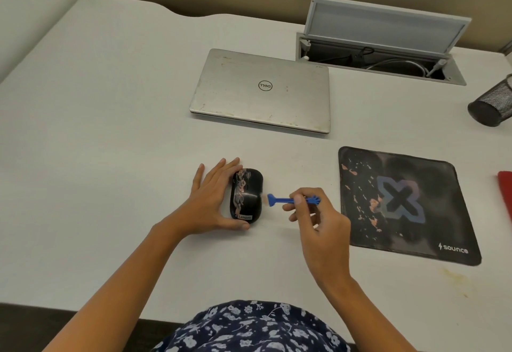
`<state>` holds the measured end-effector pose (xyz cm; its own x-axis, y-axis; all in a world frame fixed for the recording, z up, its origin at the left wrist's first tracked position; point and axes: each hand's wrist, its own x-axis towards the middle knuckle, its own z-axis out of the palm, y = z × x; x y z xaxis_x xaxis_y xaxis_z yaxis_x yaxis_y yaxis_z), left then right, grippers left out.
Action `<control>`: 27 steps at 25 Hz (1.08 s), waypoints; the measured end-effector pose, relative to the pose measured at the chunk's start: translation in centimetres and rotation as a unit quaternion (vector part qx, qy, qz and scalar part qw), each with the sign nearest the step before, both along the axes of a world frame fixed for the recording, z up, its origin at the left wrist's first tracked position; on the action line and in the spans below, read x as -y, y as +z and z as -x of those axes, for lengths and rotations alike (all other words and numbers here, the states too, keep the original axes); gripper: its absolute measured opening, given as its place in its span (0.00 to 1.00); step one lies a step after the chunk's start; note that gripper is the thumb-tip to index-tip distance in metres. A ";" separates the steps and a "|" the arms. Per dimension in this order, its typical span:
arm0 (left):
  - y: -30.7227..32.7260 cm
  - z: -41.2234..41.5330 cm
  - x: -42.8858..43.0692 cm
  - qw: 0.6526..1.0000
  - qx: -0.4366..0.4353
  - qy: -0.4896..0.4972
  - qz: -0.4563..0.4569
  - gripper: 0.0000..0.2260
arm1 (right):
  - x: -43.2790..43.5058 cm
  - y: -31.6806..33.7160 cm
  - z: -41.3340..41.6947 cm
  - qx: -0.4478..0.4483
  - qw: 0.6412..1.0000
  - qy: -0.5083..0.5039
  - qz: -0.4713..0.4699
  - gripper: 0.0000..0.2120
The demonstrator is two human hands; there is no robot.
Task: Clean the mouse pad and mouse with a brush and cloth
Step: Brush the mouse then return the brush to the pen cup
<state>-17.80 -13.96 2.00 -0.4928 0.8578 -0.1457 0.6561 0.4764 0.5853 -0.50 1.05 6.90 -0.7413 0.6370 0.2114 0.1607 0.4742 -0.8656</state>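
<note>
A black mouse [249, 195] streaked with pinkish dirt lies on the white desk. My left hand [211, 202] holds it from its left side, fingers straight along it and the thumb hooked under its near end. My right hand [313, 214] pinches a small blue brush [286, 200], whose pale bristles point left and sit at the mouse's right flank. The dark mouse pad [404, 204], spotted with pinkish marks, lies flat to the right. A red cloth [505, 193] shows only at the right edge.
A closed silver laptop [263, 91] lies behind the mouse. Behind it to the right, a cable box [382, 55] stands with its lid up. A black mesh pen cup [494, 105] lies tipped at the right edge. The desk's near edge [83, 307] runs by my body.
</note>
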 end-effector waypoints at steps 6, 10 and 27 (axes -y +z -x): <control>0.1 0.0 0.0 1.000 0.005 -0.001 0.003 0.50 | 0.4 -0.7 -0.4 0.031 0.998 0.047 0.001 0.03; 0.1 0.0 0.0 1.000 0.006 0.000 0.003 0.51 | -0.1 -0.9 -1.0 -0.011 1.000 0.020 -0.016 0.03; 0.3 -0.1 0.0 1.000 0.013 0.003 0.001 0.50 | 0.2 -0.8 0.3 -0.013 0.998 -0.052 -0.032 0.03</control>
